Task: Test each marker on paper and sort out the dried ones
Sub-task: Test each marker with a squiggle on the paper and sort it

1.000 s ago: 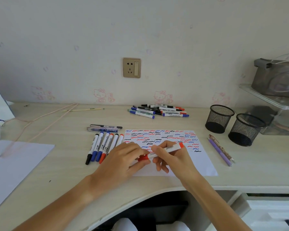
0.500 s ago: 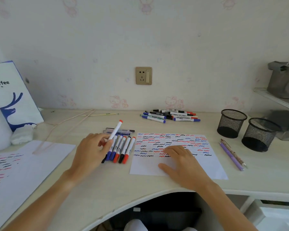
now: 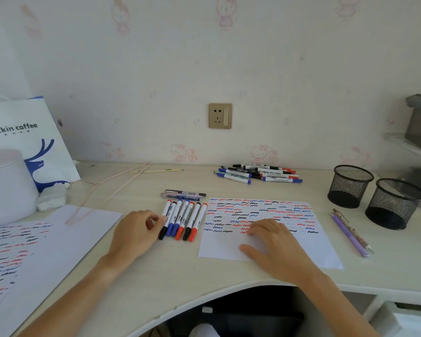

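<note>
Our left hand (image 3: 137,233), which held the red-capped marker upright 0.5 s ago, now rests loose-fingered beside the row of markers (image 3: 184,218); we judge it sorted. Our right hand (image 3: 274,242) lies flat on the test paper (image 3: 323,249), the untested pile (image 3: 258,173) waiting.

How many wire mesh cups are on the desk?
2. One mesh cup stands at the right toward the wall; the other mesh cup stands just right of it, nearer the desk's front edge. Both look empty.
</note>
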